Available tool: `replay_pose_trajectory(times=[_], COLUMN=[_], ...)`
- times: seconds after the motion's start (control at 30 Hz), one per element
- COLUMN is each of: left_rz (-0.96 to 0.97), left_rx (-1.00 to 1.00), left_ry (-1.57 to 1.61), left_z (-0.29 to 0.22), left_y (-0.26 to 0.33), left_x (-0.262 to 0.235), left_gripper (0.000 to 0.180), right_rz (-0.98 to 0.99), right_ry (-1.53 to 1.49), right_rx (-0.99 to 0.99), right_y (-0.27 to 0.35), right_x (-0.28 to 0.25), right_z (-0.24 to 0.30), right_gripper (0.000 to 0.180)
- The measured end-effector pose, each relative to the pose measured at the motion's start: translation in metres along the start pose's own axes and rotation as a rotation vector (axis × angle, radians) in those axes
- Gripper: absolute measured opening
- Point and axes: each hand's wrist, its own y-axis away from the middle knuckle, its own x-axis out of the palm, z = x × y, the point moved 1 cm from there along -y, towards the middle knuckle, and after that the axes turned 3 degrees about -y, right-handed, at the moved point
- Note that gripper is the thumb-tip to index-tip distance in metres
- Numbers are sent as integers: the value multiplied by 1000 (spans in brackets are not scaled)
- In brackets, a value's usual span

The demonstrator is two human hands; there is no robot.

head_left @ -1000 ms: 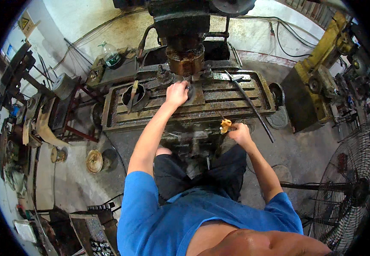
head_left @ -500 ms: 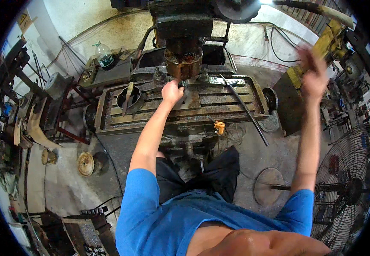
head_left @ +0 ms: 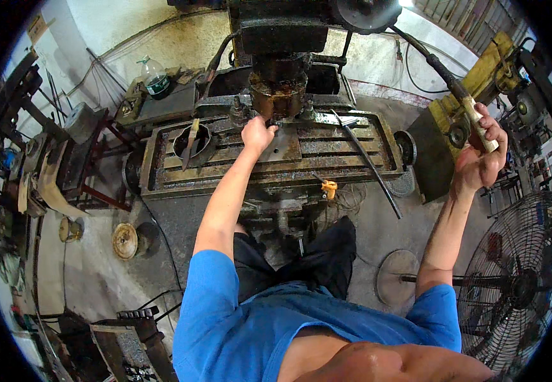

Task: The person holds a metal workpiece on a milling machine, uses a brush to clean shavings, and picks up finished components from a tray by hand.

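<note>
My left hand (head_left: 258,135) is closed just below the rusty brown spindle head (head_left: 277,95) of a large drilling or milling machine. Its fingertips meet a small dark part under the spindle, too hidden to name. Below and to the right of them lies a flat metal plate (head_left: 283,148) with a small hole, on the slotted machine table (head_left: 225,167). Out to the right, my right hand (head_left: 485,151) has its fingers curled round the pale wrapped end of a long dark machine lever (head_left: 438,69). The lever slants down from the round hub (head_left: 365,14) at the top.
On the table's left stands a dark pot (head_left: 203,148) with a brush (head_left: 193,135) across it. A long metal bar (head_left: 371,167) overhangs the front edge at right. An orange tool (head_left: 329,188) hangs at the front. A large fan (head_left: 511,274) stands at lower right.
My right hand was blurred and apart from the lever; now it grips the lever's pale end. The lever has swung downward. My left hand stays under the spindle.
</note>
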Motion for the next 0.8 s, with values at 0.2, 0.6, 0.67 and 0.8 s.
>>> replay_pose_trajectory(times=[0.2, 0.6, 0.67, 0.8], left_rz=[-52, -74, -77, 0], left_rx=[47, 25, 25, -20], left_ry=[29, 48, 31, 41], left_z=[-6, 8, 5, -4], left_y=[-6, -9, -6, -5], left_x=[11, 20, 21, 11], left_gripper=[39, 40, 41, 43], right_rz=[51, 43, -21, -75], right_ry=[198, 247, 200, 181], right_rx=[-38, 41, 45, 11], right_y=[-45, -35, -20, -2], right_x=[10, 16, 13, 13], right_z=[22, 23, 21, 15], right_gripper=[20, 14, 15, 21])
